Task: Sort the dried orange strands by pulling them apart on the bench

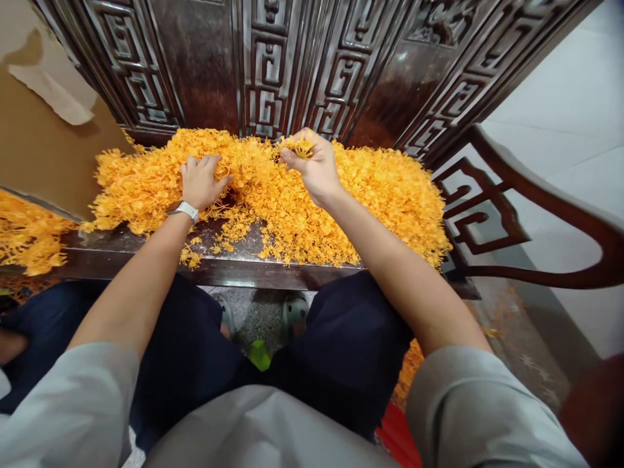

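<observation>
A long heap of orange-yellow plastic pieces (390,201), curly and petal-like, lies along a dark wooden bench (234,270). My left hand (202,184), with a white-strapped watch at the wrist, rests palm down on the left part of the heap, its fingers apart and partly sunk among the pieces. Just above the middle of the heap, my right hand (319,166) is closed with thumb and fingers around a small bunch of orange pieces (299,148). Between my hands, a few loose pieces (229,231) lie scattered on the bench's dusty surface.
Behind the heap rises a carved dark wood backrest (199,65), with a curved armrest (550,195) at the right. A cardboard sheet (63,136) stands at the left, with more orange pieces (29,234) beyond it. Below, a green object (259,355) lies between my feet.
</observation>
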### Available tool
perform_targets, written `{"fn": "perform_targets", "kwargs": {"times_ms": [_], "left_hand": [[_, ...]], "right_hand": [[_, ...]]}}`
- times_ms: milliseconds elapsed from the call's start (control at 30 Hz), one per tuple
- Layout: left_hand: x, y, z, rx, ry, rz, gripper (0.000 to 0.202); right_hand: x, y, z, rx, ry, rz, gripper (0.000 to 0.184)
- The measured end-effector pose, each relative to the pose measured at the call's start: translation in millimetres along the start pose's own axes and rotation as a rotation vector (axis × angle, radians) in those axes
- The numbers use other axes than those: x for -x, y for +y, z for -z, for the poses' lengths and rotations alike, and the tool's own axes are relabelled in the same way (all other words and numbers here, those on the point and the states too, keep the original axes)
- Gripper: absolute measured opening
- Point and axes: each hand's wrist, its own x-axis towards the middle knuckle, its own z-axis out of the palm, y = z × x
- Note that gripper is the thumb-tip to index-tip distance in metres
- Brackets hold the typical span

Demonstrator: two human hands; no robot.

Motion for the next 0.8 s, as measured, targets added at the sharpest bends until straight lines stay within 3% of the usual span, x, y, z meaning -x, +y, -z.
{"fn": "perform_targets", "kwargs": {"times_ms": [333, 467, 600, 700, 800], "left_hand": [[-4, -14, 2.9, 0.063, -0.028, 0.006, 0.090], [-3, -15, 3.7, 0.059, -0.043, -0.008, 0.086], [-2, -12, 7.0, 0.051, -0.075, -0.019, 0.090], [0, -14, 6.2, 0.035, -0.089, -0.011, 0.098], [3, -20, 2.0, -0.024, -0.144, -0.057, 0.098]], "right_hand": [[-27, 44, 31, 0.007, 0.116, 0.122, 0.060], [-30, 35, 30, 0.034, 0.146, 0.143, 0.061], [-33, 21, 28, 0.091, 0.222, -0.022, 0.054], [-44, 16, 55, 0.121, 0.240, -0.114, 0.043], [-56, 4, 109, -0.011, 0.317, -0.103, 0.045]]}}
